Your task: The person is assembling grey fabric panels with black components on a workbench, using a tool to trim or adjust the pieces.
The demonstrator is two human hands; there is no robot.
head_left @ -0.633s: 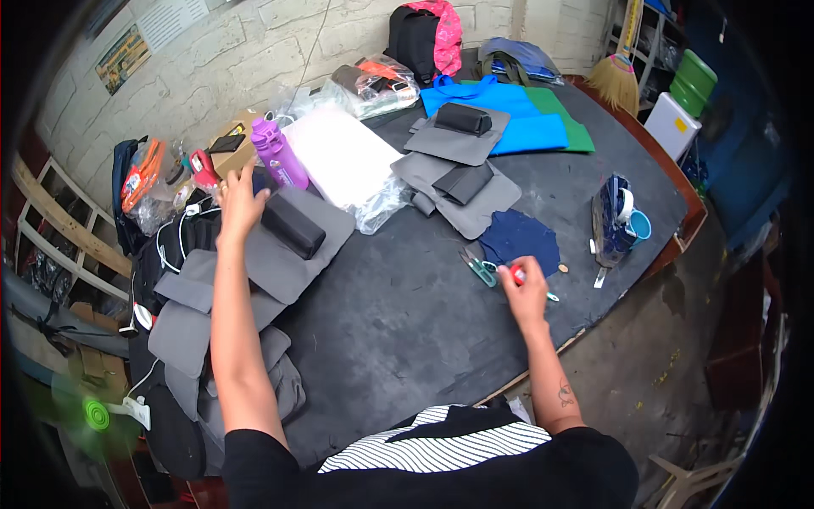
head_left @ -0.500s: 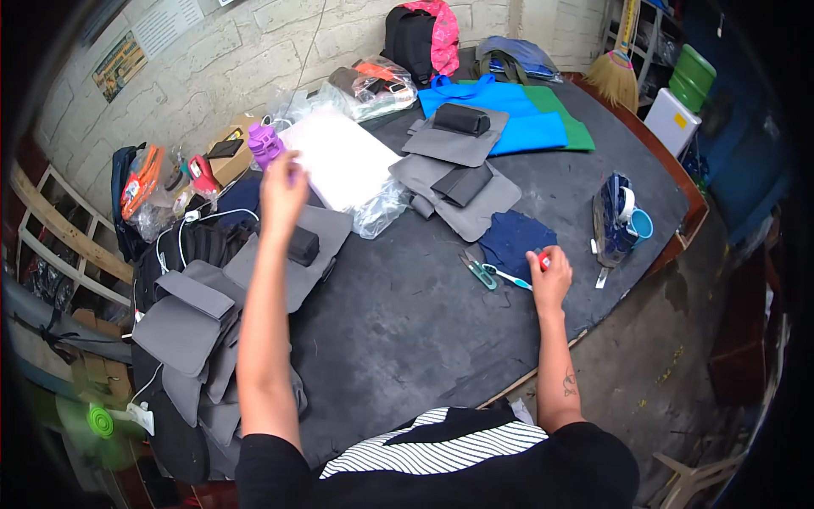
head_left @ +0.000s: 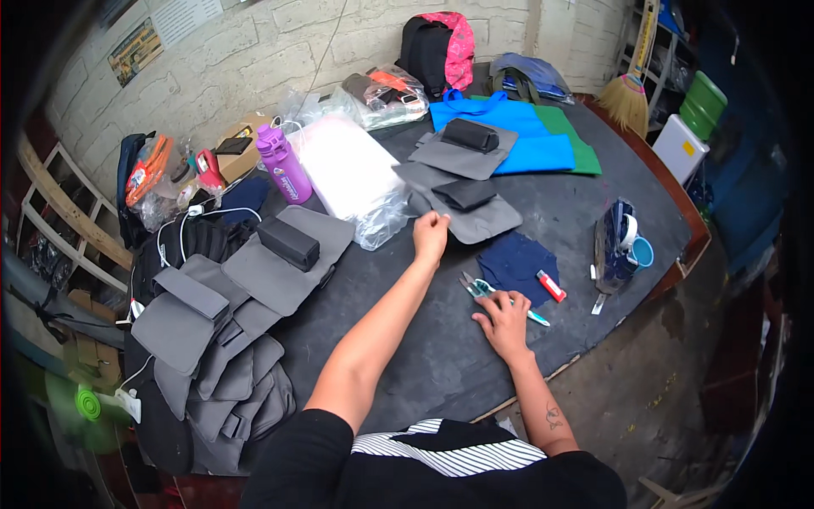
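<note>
My left hand is closed at the near left edge of a grey fabric panel with a black folded pouch on it; the exact grip is partly hidden. My right hand rests over the tabletop with its fingers apart, bent across small thread snips and a toothbrush, whose middle it hides. A red lighter lies by itself on the right edge of a navy cloth piece. Behind the panel lies another grey panel with a black pouch.
More grey panels are piled at the left. A purple bottle stands beside a plastic-wrapped white stack. Blue bags, a backpack and a light-blue cup stand or lie farther off. The table's edge curves near me.
My left hand has moved right, from the bottle to the grey panel. My right hand has let go of the lighter and shifted left to the snips and toothbrush.
</note>
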